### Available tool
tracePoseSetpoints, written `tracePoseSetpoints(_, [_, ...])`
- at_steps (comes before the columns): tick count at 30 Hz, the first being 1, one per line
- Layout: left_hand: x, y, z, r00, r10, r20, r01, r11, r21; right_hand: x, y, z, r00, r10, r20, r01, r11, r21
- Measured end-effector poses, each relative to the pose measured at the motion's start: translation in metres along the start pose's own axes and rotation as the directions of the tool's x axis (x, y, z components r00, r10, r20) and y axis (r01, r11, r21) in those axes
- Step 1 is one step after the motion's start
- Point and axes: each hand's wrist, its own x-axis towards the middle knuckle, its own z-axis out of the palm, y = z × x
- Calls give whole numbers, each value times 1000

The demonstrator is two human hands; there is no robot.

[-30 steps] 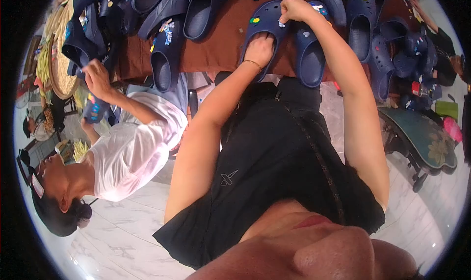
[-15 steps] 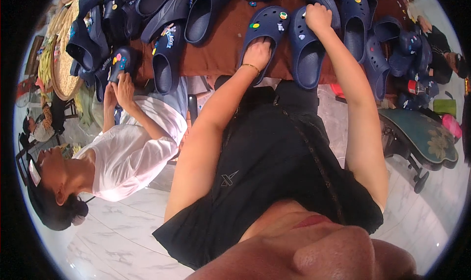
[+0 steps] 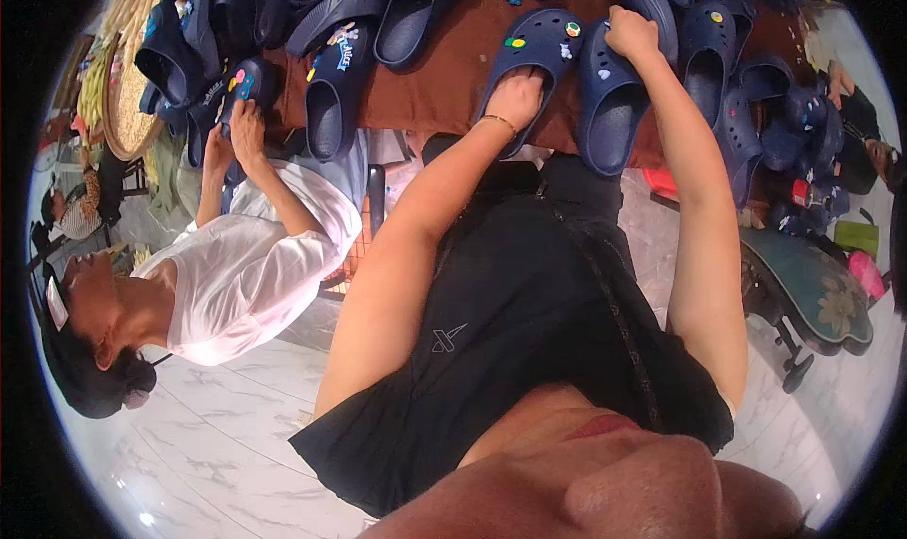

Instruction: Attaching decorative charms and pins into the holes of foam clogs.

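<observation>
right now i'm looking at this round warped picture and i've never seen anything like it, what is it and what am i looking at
There's no machine here, just a person's two bare hands. A wide fisheye camera worn on their head looks down, which bends the edges. A brown cloth covers the surface, with many navy clogs on it, some with colourful charms. The left hand is tucked inside one charm-decorated clog; the right hand is at the toe end of the clog beside it, its grip unclear. On the left, someone in white is handling another clog.
</observation>
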Motion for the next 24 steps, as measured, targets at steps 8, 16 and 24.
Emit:
tracePoseSetpoints(8, [5,1,0,1000,12,-10,-12,1000,-23,22,-18,3,988,-148,-46,132,646,751])
tracePoseSetpoints(16, [5,8,-7,996,-40,75,42,999,-33,47,-73,-10,924,-130,361,1,942,336])
tracePoseSetpoints(24, [7,11,-9,997,-49,59,52,997,-59,63,-82,-5,939,-96,330,68,993,96])
